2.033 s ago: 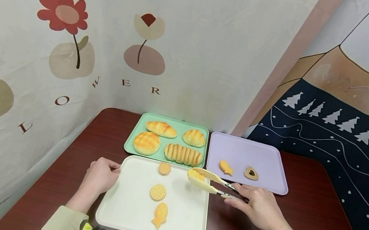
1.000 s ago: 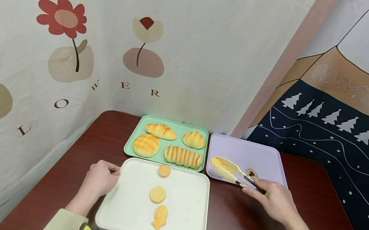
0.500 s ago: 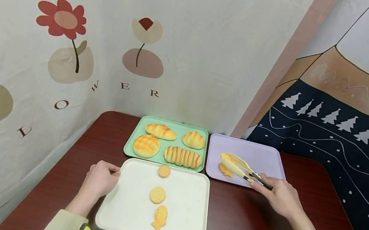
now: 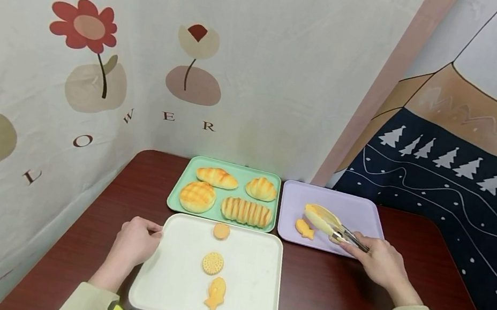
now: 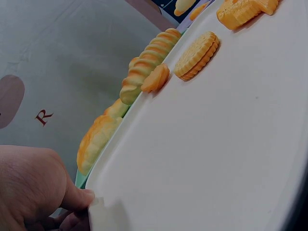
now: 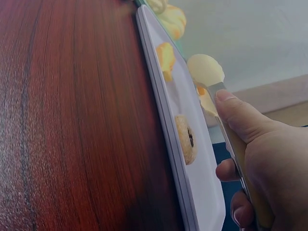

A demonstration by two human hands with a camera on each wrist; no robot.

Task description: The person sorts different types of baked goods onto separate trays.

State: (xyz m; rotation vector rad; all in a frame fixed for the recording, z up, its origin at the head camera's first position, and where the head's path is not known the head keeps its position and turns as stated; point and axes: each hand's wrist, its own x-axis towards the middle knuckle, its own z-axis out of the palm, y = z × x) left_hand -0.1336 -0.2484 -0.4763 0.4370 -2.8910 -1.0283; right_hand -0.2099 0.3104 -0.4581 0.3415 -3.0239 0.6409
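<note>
At the upper left edge of the white tray (image 4: 245, 295), my left hand (image 4: 136, 239) pinches the rim between thumb and fingers. My right hand (image 4: 380, 260) grips cream-tipped tongs (image 4: 352, 239), whose tips are over the lilac tray (image 4: 362, 208). A bit of orange cookie (image 6: 200, 90) shows between the tips in the right wrist view; its shape is mostly hidden. Below the tips lies a fish-shaped cookie (image 4: 304, 228). A heart-centred cookie (image 6: 186, 139) is nearly covered by the tongs in the head view. The white tray bears a small round cookie (image 4: 221, 231), a dotted round cookie (image 4: 213, 263) and a fish cookie (image 4: 215, 293).
Behind the white tray, a green tray (image 4: 241, 169) carries several breads, among them a round bun (image 4: 197, 197), a croissant (image 4: 261, 189) and a ridged loaf (image 4: 246, 212). The lilac tray stands close to its right. A printed curtain (image 4: 262, 70) hangs behind the brown table (image 4: 331, 309).
My right hand has carried the tongs and the yellow-orange cookie from the white tray's upper right rightward over the lilac tray, past the fish cookie. The left hand stays on the rim.
</note>
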